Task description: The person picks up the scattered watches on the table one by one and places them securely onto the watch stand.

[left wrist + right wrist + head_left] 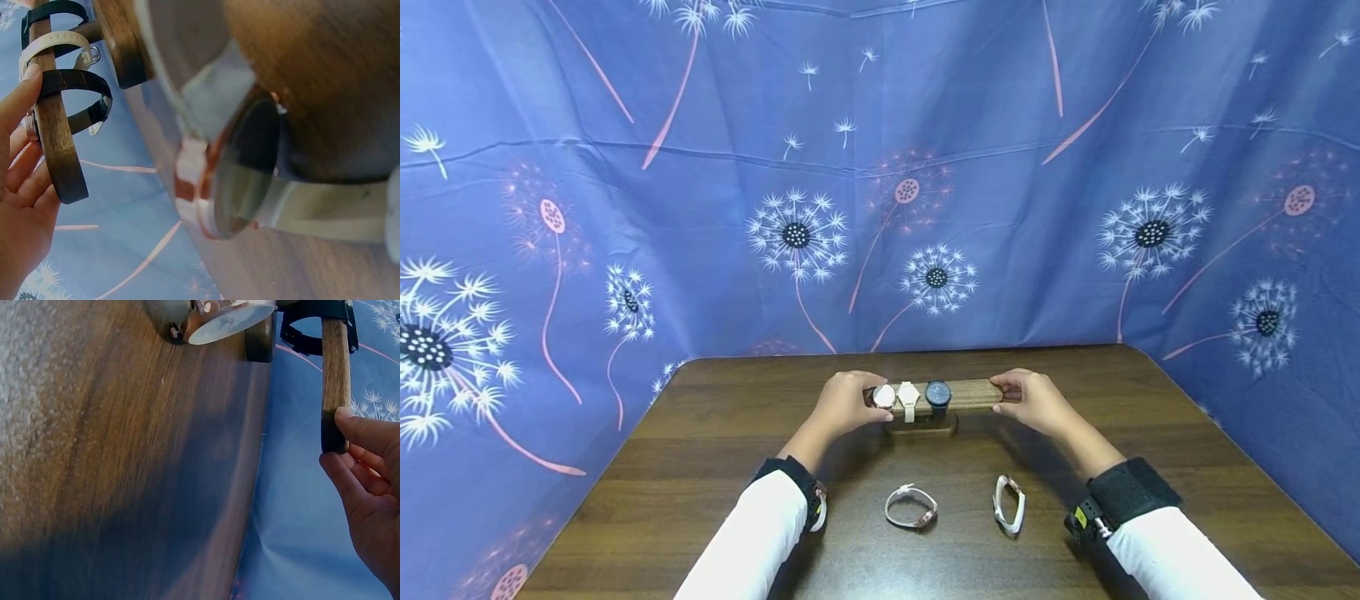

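A wooden watch stand (973, 393) with a horizontal bar and a rounded base is between my hands near the back of the table. On its bar sit a watch with a pale dial (884, 397) and dark strap, a cream watch (908, 394) and a black watch (937, 393). My left hand (844, 402) grips the bar's left end, thumb beside the dark strap (78, 81) and fingers behind, by the watch case. With thumb and fingers, my right hand (1033, 402) pinches the dark-tipped right end (333, 428).
Two white-strapped watches lie nearer on the table: one in the middle (912, 507), another to its right (1009, 505). A further white watch (820, 508) is partly hidden by the left wrist. Behind the brown wooden table (700, 500) hangs a blue dandelion-print cloth (1015, 275).
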The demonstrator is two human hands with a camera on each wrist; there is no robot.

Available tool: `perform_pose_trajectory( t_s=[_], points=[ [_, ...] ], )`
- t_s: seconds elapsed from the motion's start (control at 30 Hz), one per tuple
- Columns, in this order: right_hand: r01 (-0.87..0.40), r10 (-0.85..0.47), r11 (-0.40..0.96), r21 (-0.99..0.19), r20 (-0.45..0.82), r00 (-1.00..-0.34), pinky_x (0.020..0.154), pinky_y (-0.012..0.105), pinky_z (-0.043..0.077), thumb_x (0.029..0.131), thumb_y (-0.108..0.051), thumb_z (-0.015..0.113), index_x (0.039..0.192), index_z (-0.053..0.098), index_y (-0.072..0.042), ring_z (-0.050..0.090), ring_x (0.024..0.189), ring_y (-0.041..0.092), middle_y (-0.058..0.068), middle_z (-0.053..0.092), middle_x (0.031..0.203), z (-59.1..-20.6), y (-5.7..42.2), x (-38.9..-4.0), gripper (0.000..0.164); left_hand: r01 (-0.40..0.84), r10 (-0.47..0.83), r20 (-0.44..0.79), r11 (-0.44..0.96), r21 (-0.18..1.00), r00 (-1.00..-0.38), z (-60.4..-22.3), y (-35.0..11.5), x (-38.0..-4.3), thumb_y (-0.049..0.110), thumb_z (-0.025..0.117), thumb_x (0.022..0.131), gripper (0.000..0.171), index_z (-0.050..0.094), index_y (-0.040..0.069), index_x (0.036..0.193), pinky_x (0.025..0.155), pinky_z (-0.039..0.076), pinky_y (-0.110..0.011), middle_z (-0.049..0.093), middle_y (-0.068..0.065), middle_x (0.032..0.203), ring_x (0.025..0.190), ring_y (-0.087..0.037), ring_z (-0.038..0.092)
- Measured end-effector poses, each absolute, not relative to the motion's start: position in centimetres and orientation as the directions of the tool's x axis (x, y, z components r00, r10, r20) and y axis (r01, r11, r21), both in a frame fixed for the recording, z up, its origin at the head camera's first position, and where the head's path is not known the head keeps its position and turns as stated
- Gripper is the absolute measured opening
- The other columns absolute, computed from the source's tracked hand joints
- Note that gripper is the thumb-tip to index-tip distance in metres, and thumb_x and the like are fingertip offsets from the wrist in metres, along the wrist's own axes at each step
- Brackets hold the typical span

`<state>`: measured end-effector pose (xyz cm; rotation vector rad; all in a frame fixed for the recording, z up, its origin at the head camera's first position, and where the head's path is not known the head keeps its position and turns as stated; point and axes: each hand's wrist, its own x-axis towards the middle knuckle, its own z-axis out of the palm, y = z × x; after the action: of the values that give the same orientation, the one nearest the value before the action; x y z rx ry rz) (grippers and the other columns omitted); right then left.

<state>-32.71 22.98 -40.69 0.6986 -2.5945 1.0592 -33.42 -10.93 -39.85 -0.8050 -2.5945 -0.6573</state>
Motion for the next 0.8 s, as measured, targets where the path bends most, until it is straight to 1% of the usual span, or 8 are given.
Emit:
perform_pose_trajectory(
  t_s=[0.23, 0.5, 0.63, 0.8],
  points=[
    [-0.513, -0.336, 0.637, -0.576, 0.392, -0.856, 0.078, 0.038, 0.057, 0.075, 0.008, 0.077, 0.110, 0.063, 0.015, 0.067, 0.092, 0.036, 0.025, 0.064, 0.104, -40.6, 22.9, -32.7, 0.039, 0.585, 0.442, 0.414, 0.736, 0.341, -0.796, -39.5, -10.9, -33.3, 0.032, 0.090, 0.066, 0.057, 0.072, 0.007, 0.114, 0.094, 0.051, -0.039, 0.071, -0.007, 0.113, 0.110, -0.024, 0.064],
    [-0.510, -0.340, 0.645, -0.569, 0.384, -0.858, 0.079, 0.038, 0.057, 0.076, 0.007, 0.077, 0.112, 0.063, 0.016, 0.067, 0.093, 0.036, 0.025, 0.063, 0.104, -40.5, 22.9, -32.4, 0.040, 0.596, 0.462, 0.394, 0.718, 0.360, -0.794, -39.4, -11.0, -33.4, 0.029, 0.090, 0.068, 0.056, 0.071, 0.006, 0.116, 0.094, 0.051, -0.039, 0.070, -0.008, 0.114, 0.110, -0.025, 0.064],
    [-0.509, -0.339, 0.649, -0.566, 0.384, -0.859, 0.079, 0.038, 0.057, 0.075, 0.008, 0.077, 0.112, 0.063, 0.016, 0.067, 0.092, 0.036, 0.025, 0.063, 0.104, -40.4, 22.8, -32.3, 0.040, 0.598, 0.470, 0.382, 0.712, 0.369, -0.796, -39.2, -11.0, -33.4, 0.027, 0.090, 0.068, 0.057, 0.070, 0.004, 0.116, 0.095, 0.050, -0.039, 0.070, -0.010, 0.114, 0.110, -0.026, 0.064],
    [-0.509, -0.346, 0.656, -0.556, 0.378, -0.859, 0.078, 0.038, 0.057, 0.076, 0.008, 0.076, 0.112, 0.062, 0.016, 0.067, 0.092, 0.036, 0.026, 0.063, 0.105, -40.1, 22.7, -32.2, 0.040, 0.557, 0.454, 0.323, 0.702, 0.444, -0.830, -38.8, -11.0, -33.3, 0.023, 0.090, 0.069, 0.060, 0.068, 0.002, 0.120, 0.098, 0.048, -0.039, 0.068, -0.012, 0.118, 0.115, -0.027, 0.061]
  ],
)
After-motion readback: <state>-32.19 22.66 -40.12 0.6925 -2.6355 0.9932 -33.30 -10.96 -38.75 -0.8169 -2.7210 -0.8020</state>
